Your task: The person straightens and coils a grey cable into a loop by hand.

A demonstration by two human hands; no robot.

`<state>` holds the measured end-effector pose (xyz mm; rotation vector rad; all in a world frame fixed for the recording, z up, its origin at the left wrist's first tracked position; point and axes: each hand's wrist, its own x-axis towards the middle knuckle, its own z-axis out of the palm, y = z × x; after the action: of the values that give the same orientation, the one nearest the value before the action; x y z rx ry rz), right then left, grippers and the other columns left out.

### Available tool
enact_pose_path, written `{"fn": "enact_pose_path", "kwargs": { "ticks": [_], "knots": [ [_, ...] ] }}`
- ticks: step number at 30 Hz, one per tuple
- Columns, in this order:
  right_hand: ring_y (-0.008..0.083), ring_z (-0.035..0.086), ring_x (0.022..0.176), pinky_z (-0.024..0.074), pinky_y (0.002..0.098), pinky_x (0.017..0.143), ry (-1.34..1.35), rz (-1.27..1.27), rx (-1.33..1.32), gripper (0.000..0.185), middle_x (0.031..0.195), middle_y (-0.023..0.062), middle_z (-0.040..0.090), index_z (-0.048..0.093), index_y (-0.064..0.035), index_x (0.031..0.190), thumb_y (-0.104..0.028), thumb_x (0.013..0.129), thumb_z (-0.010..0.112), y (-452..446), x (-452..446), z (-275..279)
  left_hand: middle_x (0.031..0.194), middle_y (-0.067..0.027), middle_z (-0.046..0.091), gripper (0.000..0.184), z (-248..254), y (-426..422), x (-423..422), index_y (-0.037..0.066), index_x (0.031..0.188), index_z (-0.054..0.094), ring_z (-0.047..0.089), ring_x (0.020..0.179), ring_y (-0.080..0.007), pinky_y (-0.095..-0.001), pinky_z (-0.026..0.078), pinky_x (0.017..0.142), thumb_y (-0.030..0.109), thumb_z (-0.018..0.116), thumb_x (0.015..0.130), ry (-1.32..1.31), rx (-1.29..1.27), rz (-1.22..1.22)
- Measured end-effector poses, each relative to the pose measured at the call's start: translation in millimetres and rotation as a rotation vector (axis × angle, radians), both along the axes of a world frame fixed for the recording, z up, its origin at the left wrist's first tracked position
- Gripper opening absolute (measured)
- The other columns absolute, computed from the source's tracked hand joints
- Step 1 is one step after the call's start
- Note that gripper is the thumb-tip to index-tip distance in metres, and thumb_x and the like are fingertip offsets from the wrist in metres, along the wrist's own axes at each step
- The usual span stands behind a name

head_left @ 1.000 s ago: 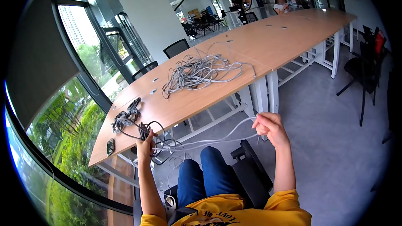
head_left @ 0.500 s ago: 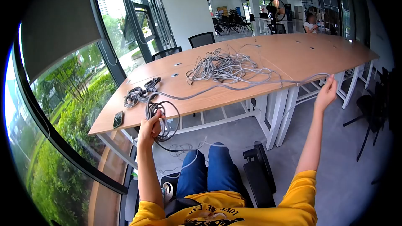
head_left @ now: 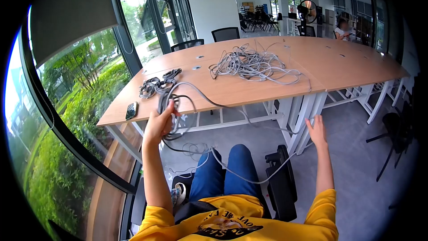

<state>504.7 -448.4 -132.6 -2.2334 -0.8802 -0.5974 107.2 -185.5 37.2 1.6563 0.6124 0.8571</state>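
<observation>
My left hand [head_left: 161, 122] is closed around a loosely coiled grey cable [head_left: 183, 135], held just off the table's near edge. A length of this cable runs right from the coil, sags in the air, and loops back over my knees. To the right, my right hand [head_left: 317, 130] is raised with its fingers apart and nothing held. The loose bend of cable hangs just left of its fingertips, apart from them. A big tangle of grey cables [head_left: 254, 64] lies on the wooden table [head_left: 347, 69]. Nearer the left end are darker bundled cables [head_left: 156, 86].
A phone [head_left: 131, 110] lies on the table's left corner. The black chair armrest [head_left: 281, 185] stands below my right hand. White table legs [head_left: 307, 118] rise ahead. Windows line the left side. A person [head_left: 342, 31] sits far back near a fan [head_left: 307, 12].
My right hand has let go of the cable and moved down and left, its fingers now spread. The stretched cable has dropped off the tabletop and sags. My left hand keeps the coil.
</observation>
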Motion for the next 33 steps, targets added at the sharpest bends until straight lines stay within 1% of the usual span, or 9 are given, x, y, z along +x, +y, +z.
{"fn": "enact_pose_path", "kwargs": {
  "ticks": [4, 11, 13, 15, 16, 19, 23, 28, 33],
  "knots": [
    [0.0344, 0.049, 0.087, 0.0414, 0.0401, 0.071, 0.125, -0.004, -0.059, 0.024, 0.093, 0.0173, 0.048, 0.046, 0.0006, 0.090, -0.022, 0.082, 0.042, 37, 17, -24, 0.035, 0.0051, 0.029, 0.038, -11, -11, 20, 0.002, 0.066, 0.053, 0.022, 0.027, -0.0035, -0.0204, 0.013, 0.028, 0.035, 0.044, 0.083, 0.054, -0.125, -0.142],
    [0.0336, 0.050, 0.090, 0.0418, 0.0383, 0.075, 0.212, -0.587, -0.225, 0.021, 0.097, 0.0177, 0.050, 0.049, 0.0049, 0.094, -0.002, 0.076, 0.040, 7, 40, -18, 0.034, 0.0036, 0.030, 0.038, -23, -19, 44, 0.001, 0.064, 0.051, 0.021, 0.026, -0.0050, -0.0214, 0.014, 0.029, 0.034, 0.047, 0.083, 0.145, -0.029, -0.073],
    [0.0321, 0.050, 0.087, 0.0410, 0.0355, 0.074, -0.218, -0.163, 0.112, 0.020, 0.089, 0.0181, 0.051, 0.048, 0.0026, 0.095, -0.007, 0.078, 0.043, 27, -1, 20, 0.035, 0.0038, 0.030, 0.036, -29, -18, 55, 0.001, 0.064, 0.050, 0.021, 0.026, -0.0049, -0.0215, 0.014, 0.029, 0.032, 0.047, 0.083, 0.159, -0.075, -0.078],
    [0.0308, 0.054, 0.072, 0.0435, 0.0370, 0.060, 0.283, 0.334, 0.358, 0.013, 0.081, 0.0161, 0.053, 0.050, -0.0034, 0.084, -0.016, 0.079, 0.047, 51, -112, 68, 0.035, 0.0033, 0.029, 0.038, -42, -10, 62, 0.002, 0.064, 0.049, 0.021, 0.027, -0.0052, -0.0219, 0.014, 0.029, 0.035, 0.048, 0.082, 0.113, -0.137, -0.128],
    [0.0333, 0.055, 0.066, 0.0439, 0.0381, 0.055, 0.063, 0.451, 0.098, 0.018, 0.073, 0.0148, 0.056, 0.050, -0.0041, 0.077, -0.022, 0.079, 0.049, 57, -156, 72, 0.035, 0.0028, 0.029, 0.039, -46, -10, 63, 0.002, 0.063, 0.049, 0.022, 0.028, -0.0055, -0.0222, 0.014, 0.030, 0.037, 0.050, 0.080, 0.096, -0.168, -0.146],
    [0.0348, 0.057, 0.065, 0.0452, 0.0417, 0.061, 0.135, 0.633, -0.610, 0.053, 0.069, 0.0184, 0.058, 0.053, 0.0009, 0.077, -0.051, 0.075, 0.045, 75, -219, 59, 0.036, 0.0028, 0.029, 0.039, -47, -14, 64, 0.001, 0.063, 0.049, 0.022, 0.028, -0.0054, -0.0222, 0.013, 0.030, 0.036, 0.049, 0.081, 0.133, -0.159, -0.114],
    [0.0343, 0.056, 0.075, 0.0437, 0.0413, 0.066, 0.191, 0.676, -0.583, 0.042, 0.076, 0.0190, 0.057, 0.052, 0.0019, 0.076, -0.039, 0.080, 0.044, 113, -200, 8, 0.036, 0.0031, 0.029, 0.038, -40, -17, 55, 0.002, 0.064, 0.050, 0.022, 0.029, -0.0048, -0.0219, 0.014, 0.030, 0.036, 0.049, 0.081, 0.104, -0.169, -0.139],
    [0.0309, 0.055, 0.064, 0.0410, 0.0367, 0.057, 0.448, 0.866, -0.031, 0.030, 0.065, 0.0168, 0.056, 0.050, -0.0023, 0.067, -0.026, 0.083, 0.042, 148, -183, 23, 0.035, 0.0033, 0.029, 0.038, -29, -25, 43, 0.001, 0.064, 0.050, 0.021, 0.028, -0.0046, -0.0216, 0.014, 0.030, 0.035, 0.048, 0.082, 0.159, -0.065, -0.163],
    [0.0310, 0.053, 0.059, 0.0394, 0.0376, 0.056, 0.490, 0.529, 0.411, 0.032, 0.061, 0.0161, 0.054, 0.054, -0.0003, 0.076, -0.026, 0.085, 0.038, 176, -124, 23, 0.035, 0.0034, 0.029, 0.038, -20, -24, 30, 0.002, 0.063, 0.050, 0.021, 0.028, -0.0044, -0.0214, 0.014, 0.030, 0.035, 0.049, 0.081, 0.053, -0.195, -0.222]
  ]
}}
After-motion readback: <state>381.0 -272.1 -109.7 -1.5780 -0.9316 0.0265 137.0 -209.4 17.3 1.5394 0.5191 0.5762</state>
